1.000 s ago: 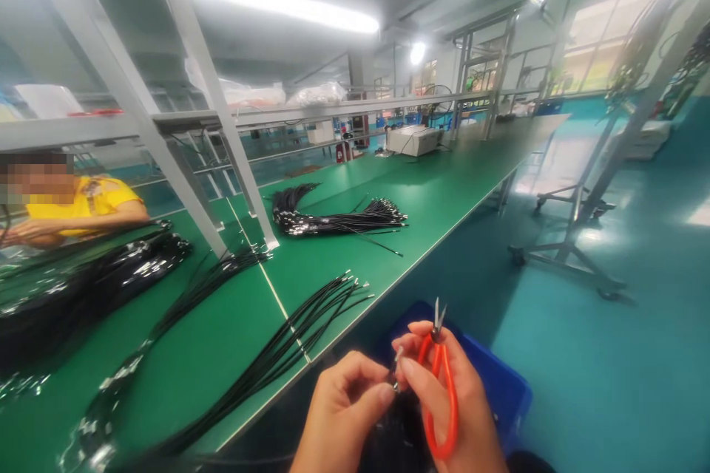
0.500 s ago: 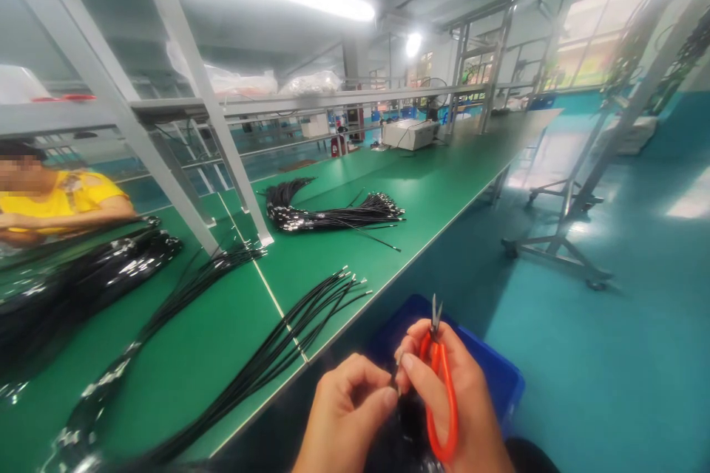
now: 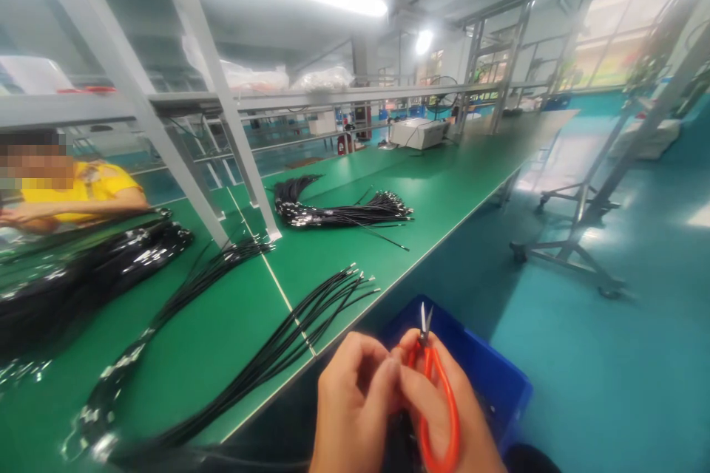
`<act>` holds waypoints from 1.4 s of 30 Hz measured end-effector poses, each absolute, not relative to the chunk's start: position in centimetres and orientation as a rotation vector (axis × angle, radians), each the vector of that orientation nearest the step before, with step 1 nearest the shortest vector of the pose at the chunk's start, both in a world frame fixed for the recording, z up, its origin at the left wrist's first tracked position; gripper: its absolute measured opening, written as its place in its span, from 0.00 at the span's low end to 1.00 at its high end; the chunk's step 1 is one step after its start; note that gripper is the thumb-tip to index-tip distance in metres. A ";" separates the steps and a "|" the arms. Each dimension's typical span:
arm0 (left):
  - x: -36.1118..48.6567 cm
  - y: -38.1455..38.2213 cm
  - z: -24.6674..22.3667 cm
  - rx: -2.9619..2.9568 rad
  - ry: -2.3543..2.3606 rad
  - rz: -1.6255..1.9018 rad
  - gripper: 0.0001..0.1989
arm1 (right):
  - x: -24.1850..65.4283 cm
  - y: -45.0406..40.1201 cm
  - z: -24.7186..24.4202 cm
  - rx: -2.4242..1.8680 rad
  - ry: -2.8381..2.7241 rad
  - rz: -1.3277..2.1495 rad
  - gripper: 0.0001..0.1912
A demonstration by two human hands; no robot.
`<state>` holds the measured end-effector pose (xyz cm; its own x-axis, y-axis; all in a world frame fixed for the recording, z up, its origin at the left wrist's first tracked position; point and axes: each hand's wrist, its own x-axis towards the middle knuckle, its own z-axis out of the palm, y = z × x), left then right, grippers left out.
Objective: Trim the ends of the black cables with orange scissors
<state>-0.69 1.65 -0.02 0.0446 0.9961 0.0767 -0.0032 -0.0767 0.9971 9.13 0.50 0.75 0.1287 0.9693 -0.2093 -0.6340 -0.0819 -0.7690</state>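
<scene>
Just past the bench's front edge, my left hand (image 3: 352, 399) is closed in a pinch, its fingertips meeting those of my right hand. Whatever sits between the fingertips is hidden. My right hand (image 3: 469, 414) holds scissors (image 3: 453, 421) with orange handles against the palm, their short blades pointing up and slightly apart. Something dark shows below the hands, partly covered. To the left, a bundle of black cables (image 3: 266, 358) with pale metal ends lies along the green bench (image 3: 216, 325), its tips near the front edge.
Further back on the bench lie another black cable bundle (image 3: 338, 214) and a white box (image 3: 417, 134). Metal shelf posts (image 3: 244, 133) rise from the bench. A blue bin (image 3: 493, 366) stands below my hands. A person in yellow (image 3: 105, 188) sits at left beside a cable heap (image 3: 100, 266).
The fingertips of both hands have closed together, hiding the small dark piece seen between them. The scissors have tilted slightly left. The whole view has shifted a little.
</scene>
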 end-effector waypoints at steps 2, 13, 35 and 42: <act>-0.5 1.8 0.3 1.177 1.091 1.234 0.12 | 9.1 0.6 0.6 -0.871 -0.538 1.437 0.11; -0.8 2.0 0.7 0.824 0.779 1.171 0.10 | 9.6 0.9 -0.2 -0.705 -0.486 1.519 0.10; 0.0 2.1 1.6 0.699 0.695 1.140 0.09 | 10.0 1.0 -0.6 -0.670 -0.446 1.533 0.10; -0.6 2.2 1.5 0.707 0.761 1.195 0.09 | 9.8 1.2 -0.9 -0.668 -0.465 1.528 0.09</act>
<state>-0.59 2.19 1.47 0.1888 0.9721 -0.1393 -0.5375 0.2211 0.8138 9.82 1.22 -0.93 0.0131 0.9915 -0.1297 -0.7507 -0.0759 -0.6563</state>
